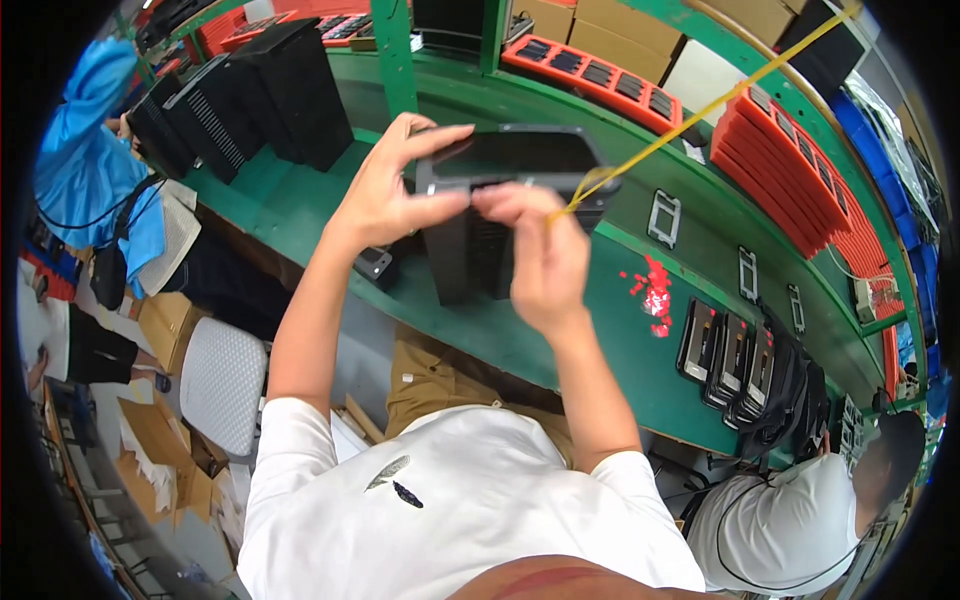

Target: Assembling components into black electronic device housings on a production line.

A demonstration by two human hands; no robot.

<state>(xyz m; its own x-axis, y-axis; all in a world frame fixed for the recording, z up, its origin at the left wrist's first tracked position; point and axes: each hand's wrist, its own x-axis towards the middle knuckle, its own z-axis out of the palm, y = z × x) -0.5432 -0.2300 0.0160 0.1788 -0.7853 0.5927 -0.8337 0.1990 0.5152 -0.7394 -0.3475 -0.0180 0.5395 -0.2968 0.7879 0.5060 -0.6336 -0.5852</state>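
Observation:
A black box-shaped unit (520,152) with a dark, glossy top stands in front of me on the green bench. My left hand (385,190) grips its left end, the thumb along the front edge and the fingers over the top. At the front edge, the fingers of my right hand (548,250) are closed in a pinch, blurred by motion. Whatever they hold is too small or hidden to make out. A yellow cord (690,120) slants down from the upper right and ends in a loop (590,185) beside my right hand.
Tall black cases (290,95) stand at the left on the green bench (480,335). Small red pieces (652,290) lie to the right, near a metal bracket (663,218) and black devices (728,360). Red trays (780,165) are stacked behind. A co-worker (790,520) sits at the right.

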